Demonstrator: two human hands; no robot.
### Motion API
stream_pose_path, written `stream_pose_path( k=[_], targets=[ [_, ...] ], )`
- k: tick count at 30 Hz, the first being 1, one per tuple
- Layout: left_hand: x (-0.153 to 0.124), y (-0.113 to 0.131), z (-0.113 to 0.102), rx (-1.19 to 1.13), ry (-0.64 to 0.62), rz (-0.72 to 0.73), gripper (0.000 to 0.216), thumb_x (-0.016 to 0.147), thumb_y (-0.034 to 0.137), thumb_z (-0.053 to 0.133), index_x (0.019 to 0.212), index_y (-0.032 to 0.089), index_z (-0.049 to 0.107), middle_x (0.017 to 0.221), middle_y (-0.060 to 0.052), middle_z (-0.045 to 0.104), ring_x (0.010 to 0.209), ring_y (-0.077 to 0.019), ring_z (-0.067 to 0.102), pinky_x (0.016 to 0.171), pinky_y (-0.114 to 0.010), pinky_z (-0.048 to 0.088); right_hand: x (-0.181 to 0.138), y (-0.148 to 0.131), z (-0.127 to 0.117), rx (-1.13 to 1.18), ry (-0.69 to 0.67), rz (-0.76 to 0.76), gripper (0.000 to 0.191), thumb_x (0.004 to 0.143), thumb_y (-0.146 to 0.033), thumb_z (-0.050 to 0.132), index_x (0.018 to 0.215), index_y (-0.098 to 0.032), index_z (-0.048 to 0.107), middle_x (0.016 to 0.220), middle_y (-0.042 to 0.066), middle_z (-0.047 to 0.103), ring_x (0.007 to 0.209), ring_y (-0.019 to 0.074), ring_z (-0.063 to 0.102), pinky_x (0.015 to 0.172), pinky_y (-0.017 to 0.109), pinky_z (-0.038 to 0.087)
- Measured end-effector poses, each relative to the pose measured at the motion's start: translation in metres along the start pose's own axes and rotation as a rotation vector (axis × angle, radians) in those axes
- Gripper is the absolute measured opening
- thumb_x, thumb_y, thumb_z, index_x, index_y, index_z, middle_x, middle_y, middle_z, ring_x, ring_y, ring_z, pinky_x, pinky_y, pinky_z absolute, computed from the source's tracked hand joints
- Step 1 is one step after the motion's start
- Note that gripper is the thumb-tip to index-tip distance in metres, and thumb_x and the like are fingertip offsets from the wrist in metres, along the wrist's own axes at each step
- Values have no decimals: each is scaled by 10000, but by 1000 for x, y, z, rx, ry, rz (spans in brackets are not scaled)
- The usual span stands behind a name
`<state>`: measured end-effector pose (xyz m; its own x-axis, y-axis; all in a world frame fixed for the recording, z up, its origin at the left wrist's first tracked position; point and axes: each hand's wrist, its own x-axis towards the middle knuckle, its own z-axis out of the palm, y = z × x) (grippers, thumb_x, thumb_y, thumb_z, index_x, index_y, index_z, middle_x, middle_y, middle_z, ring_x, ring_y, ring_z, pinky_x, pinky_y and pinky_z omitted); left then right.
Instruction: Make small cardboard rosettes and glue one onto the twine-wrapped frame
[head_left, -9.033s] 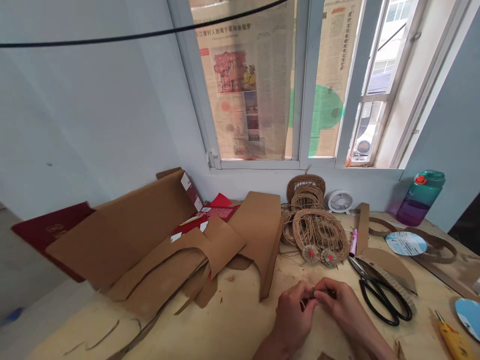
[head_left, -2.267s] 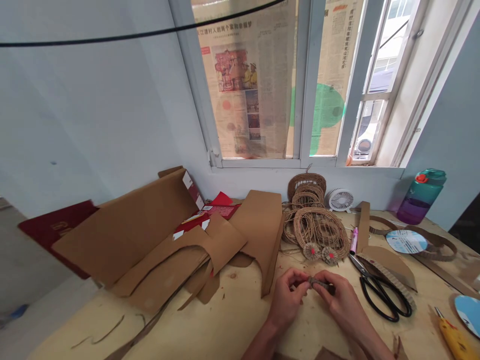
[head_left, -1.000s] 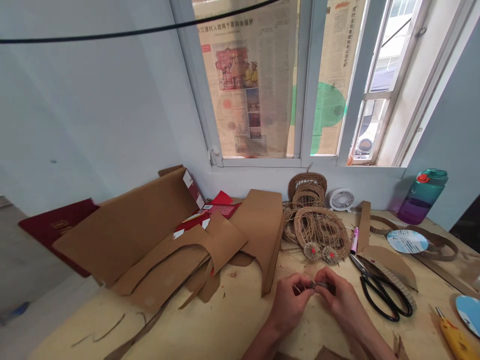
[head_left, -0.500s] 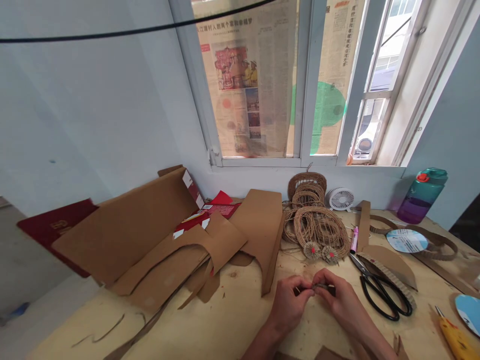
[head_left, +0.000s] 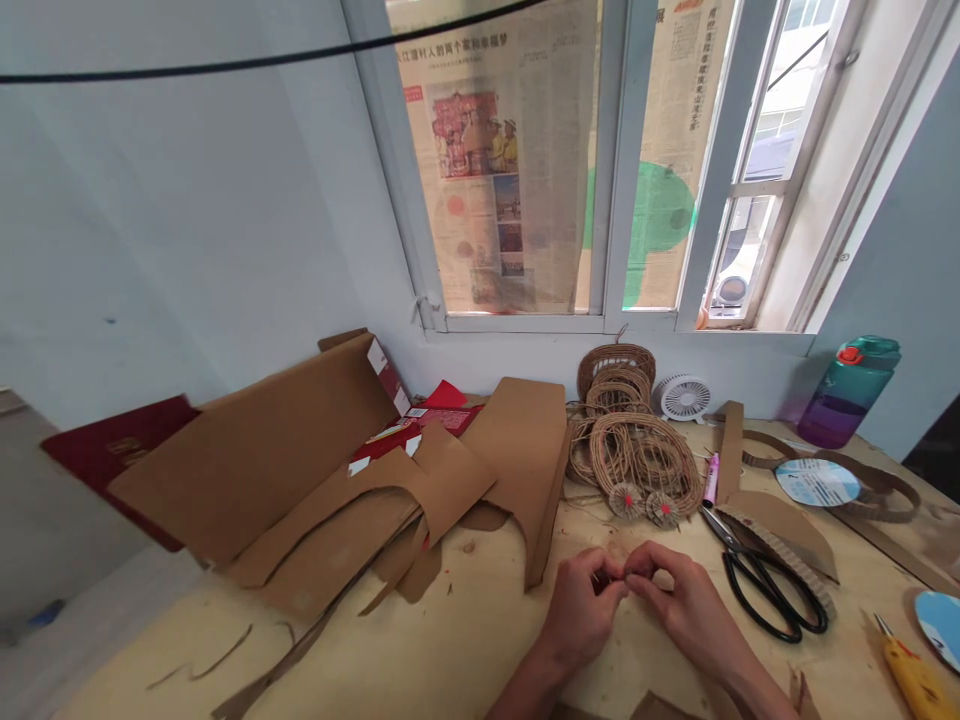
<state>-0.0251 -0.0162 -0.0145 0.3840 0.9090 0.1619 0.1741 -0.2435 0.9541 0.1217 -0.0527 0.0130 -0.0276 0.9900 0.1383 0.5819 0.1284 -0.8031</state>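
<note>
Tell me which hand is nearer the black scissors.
Right. The right hand sits just left of the scissors; the left hand is farther left, beyond it, both pinching a small piece.

Bare hands (head_left: 585, 612), bare forearms (head_left: 529, 678)

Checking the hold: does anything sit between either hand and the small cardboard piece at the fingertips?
Nothing visible. The left hand and right hand both pinch the small cardboard piece directly; the scissors lie apart to the right.
</note>
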Motion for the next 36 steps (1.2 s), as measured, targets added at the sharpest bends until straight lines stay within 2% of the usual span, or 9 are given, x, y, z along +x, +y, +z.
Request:
stream_pose_path(
  k=[4, 8, 12, 15, 18, 22, 28, 36],
  targets=[
    [-3, 3, 3, 34, 18, 10, 126, 698, 65, 569, 619, 159, 543, 583, 39, 508, 557, -110, 467, 513, -207, 320, 0, 3, 3, -3, 13, 24, 110, 765, -249, 552, 672, -212, 599, 695, 7, 661, 711, 188, 600, 686, 261, 417],
    [-5, 7, 5, 11, 25, -23, 100, 714, 74, 561, 654, 151, 581, 590, 31, 535, 555, -110, 462, 513, -207, 318, 0, 1, 1, -3, 48, 35, 115, 749, -244, 556, 648, -214, 601, 675, 3, 657, 711, 191, 598, 698, 271, 414],
    [-2, 11, 3, -59, -25, -80, 66, 739, 143, 590, 722, 138, 654, 645, 10, 599, 551, -107, 456, 525, -206, 339, 1, 2, -4, 49, 40, 49, 161, 762, -326, 565, 676, -207, 632, 687, 10, 660, 723, 196, 596, 685, 271, 417],
    [-1, 10, 1, -83, -72, -72, 92, 729, 151, 600, 758, 141, 687, 661, 14, 599, 554, -103, 444, 539, -204, 343, 1, 4, -8, 63, 19, 80, 213, 762, -388, 572, 695, -205, 658, 685, 10, 660, 716, 196, 593, 654, 263, 418],
    [0, 9, 0, -81, -106, -64, 119, 722, 129, 578, 719, 145, 696, 630, 20, 589, 555, -103, 440, 544, -204, 335, 1, 4, -10, 59, 10, 86, 219, 762, -393, 574, 686, -206, 660, 681, 8, 659, 710, 190, 590, 643, 255, 417],
    [-1, 9, -1, -35, -85, -82, 166, 717, 109, 539, 602, 139, 655, 561, 20, 562, 520, -101, 419, 519, -211, 312, -1, 0, -10, 76, -4, 62, 195, 766, -364, 569, 678, -203, 635, 679, 3, 649, 715, 182, 587, 660, 252, 424],
    [-3, 10, -1, -26, -64, -59, 120, 750, 135, 528, 637, 150, 567, 595, 17, 551, 547, -112, 457, 522, -211, 325, -1, -2, -8, 99, -49, 50, 180, 791, -360, 540, 744, -199, 606, 747, 14, 651, 754, 188, 588, 697, 262, 438],
    [-5, 5, 3, 20, -72, -25, 112, 743, 108, 499, 652, 160, 539, 582, 26, 512, 544, -111, 448, 515, -211, 313, -1, 1, 0, -30, 56, 0, 140, 775, -263, 536, 654, -207, 575, 698, 6, 637, 733, 186, 577, 706, 275, 406]
  ],
)
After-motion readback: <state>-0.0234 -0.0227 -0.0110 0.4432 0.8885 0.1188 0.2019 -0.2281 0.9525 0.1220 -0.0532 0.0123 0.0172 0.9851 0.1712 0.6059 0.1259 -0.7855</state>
